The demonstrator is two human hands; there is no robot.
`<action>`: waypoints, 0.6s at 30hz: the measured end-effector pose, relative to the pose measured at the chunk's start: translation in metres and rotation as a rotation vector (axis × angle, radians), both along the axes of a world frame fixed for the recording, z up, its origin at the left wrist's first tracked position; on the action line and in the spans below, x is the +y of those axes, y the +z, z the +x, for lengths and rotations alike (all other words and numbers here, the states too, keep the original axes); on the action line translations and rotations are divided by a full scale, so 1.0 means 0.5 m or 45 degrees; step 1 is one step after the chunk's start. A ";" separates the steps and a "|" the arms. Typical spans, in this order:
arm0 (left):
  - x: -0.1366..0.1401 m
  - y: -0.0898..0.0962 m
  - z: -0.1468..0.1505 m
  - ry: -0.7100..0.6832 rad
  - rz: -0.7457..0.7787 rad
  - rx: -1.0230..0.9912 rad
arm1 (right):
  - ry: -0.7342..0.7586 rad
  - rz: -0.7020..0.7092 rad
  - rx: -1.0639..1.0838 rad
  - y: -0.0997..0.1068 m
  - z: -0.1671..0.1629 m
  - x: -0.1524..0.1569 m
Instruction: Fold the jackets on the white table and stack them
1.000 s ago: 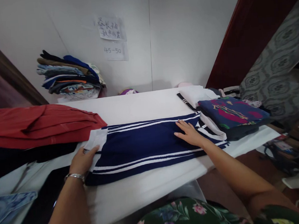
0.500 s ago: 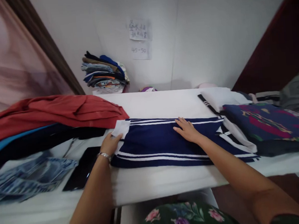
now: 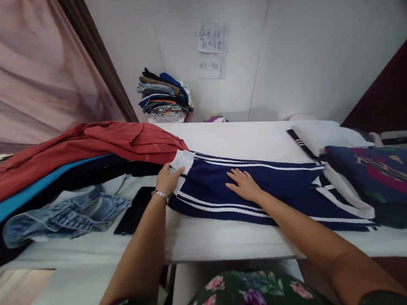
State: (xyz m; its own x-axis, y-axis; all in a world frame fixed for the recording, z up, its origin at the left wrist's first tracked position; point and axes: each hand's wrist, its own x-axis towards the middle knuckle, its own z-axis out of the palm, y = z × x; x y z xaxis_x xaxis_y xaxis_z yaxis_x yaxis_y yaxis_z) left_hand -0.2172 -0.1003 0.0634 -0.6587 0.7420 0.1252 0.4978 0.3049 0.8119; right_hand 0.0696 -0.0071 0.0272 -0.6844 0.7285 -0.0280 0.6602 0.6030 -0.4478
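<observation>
A navy knit garment [image 3: 209, 182] with white stripes along both long edges lies folded lengthwise in front of me. My left hand [image 3: 169, 179] grips its white hem [image 3: 186, 161] at the left end, thumb on top and the other fingers mostly hidden beneath. My right hand [image 3: 245, 186] rests flat on the navy middle part, fingers stretched out. At the garment's right end the black-and-white neckline [image 3: 348, 197] shows, with a small label inside.
Left of the garment lie red clothing [image 3: 118, 142], a denim piece [image 3: 84, 211] and a dark flat tablet-like object [image 3: 134, 214]. Folded clothes [image 3: 388, 171] sit at the right. A clothes stack [image 3: 166, 96] stands at the back by the wall, under paper notes [image 3: 212, 38]. The white table's front edge [image 3: 233, 258] is near me.
My right hand has slid left and closer to me over the garment. My left hand still holds the hem; that end now angles farther from me. The view has turned slightly left.
</observation>
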 end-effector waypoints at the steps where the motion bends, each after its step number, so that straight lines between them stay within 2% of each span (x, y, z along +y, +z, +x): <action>1: 0.002 0.018 0.006 -0.011 0.006 0.041 | -0.021 -0.081 0.110 0.004 -0.009 -0.005; 6: 0.017 0.136 0.077 -0.161 0.044 0.311 | -0.106 -0.486 0.732 0.034 -0.079 -0.041; 8: 0.024 0.179 0.132 -0.230 0.037 0.460 | -0.168 -0.559 0.910 0.053 -0.102 -0.057; 10: 0.034 0.207 0.200 -0.325 0.010 0.610 | -0.228 -0.575 1.045 0.074 -0.112 -0.071; 13: 0.052 0.215 0.311 -0.532 -0.024 0.745 | -0.332 -0.624 1.170 0.095 -0.095 -0.082; 16: 0.075 0.205 0.411 -0.798 0.018 0.708 | -0.483 -0.681 1.288 0.096 -0.044 -0.079; 18: 0.093 0.204 0.460 -0.955 0.038 0.669 | -0.582 -0.615 1.353 0.090 -0.001 -0.070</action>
